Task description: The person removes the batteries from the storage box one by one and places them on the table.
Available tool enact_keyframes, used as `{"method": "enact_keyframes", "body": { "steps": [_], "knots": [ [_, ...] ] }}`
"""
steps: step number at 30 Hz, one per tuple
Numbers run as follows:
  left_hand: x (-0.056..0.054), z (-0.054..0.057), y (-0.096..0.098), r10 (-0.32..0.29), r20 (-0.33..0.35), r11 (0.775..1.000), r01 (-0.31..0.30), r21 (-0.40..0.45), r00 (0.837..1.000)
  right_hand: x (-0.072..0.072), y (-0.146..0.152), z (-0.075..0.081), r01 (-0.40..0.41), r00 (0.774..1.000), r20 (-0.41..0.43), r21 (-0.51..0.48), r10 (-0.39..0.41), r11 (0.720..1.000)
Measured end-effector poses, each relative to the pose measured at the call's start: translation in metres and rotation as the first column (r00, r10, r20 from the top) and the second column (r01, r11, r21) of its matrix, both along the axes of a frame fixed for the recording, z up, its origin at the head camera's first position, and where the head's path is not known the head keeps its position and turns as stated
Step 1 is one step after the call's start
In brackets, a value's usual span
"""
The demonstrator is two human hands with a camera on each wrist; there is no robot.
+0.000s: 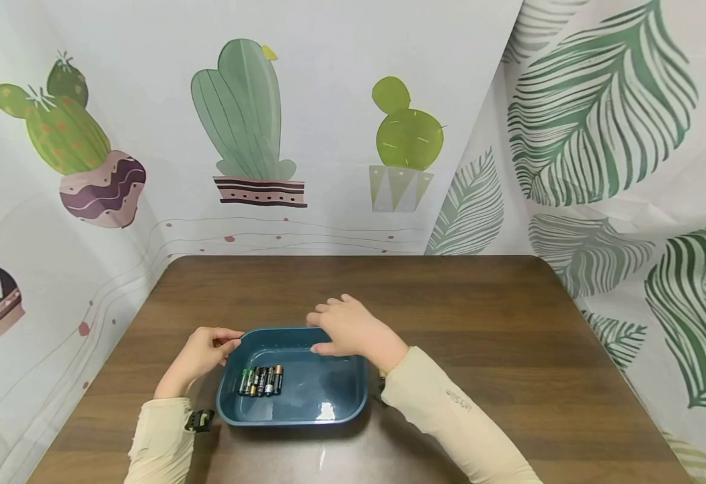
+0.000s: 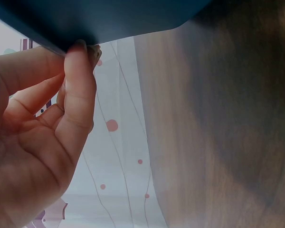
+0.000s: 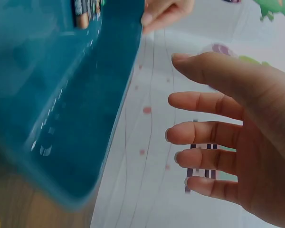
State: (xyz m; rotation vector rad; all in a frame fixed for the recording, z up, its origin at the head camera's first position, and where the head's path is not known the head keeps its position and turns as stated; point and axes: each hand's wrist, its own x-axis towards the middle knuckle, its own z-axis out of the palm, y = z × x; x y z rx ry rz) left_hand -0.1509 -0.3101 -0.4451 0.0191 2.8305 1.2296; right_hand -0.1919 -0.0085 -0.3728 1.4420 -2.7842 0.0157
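Observation:
A dark blue rectangular tray (image 1: 313,386) with raised walls is at the front middle of the table. Several AA-type batteries (image 1: 260,380) lie side by side in a row within its left half. My left hand (image 1: 204,354) pinches the tray's rim at the back left corner between thumb and fingers, and the left wrist view shows this grip close up. Over the back right part of the tray is my right hand (image 1: 353,327). Its fingers are spread and relaxed in the right wrist view, apart from the tray wall (image 3: 109,95), and hold nothing.
The brown wooden table (image 1: 480,323) extends behind the tray and to both sides. A white curtain (image 1: 329,121) printed with cacti and leaves hangs along its back and sides. Dark wrist straps (image 1: 200,421) show by the sleeves.

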Motion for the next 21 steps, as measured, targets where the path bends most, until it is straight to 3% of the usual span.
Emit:
{"method": "enact_keyframes", "body": {
  "steps": [7, 21],
  "knots": [
    [-0.001, -0.001, -0.001, -0.002, 0.005, 1.0, 0.002, 0.007, 1.0, 0.006, -0.041, -0.007, -0.043, 0.999, -0.024, 0.096, 0.046, 0.994],
    [-0.001, 0.001, 0.001, -0.016, 0.002, 1.0, 0.016, 0.016, 1.0, 0.007, -0.085, -0.025, -0.085, 0.995, 0.062, 0.172, 0.076, 0.981]
  ]
}}
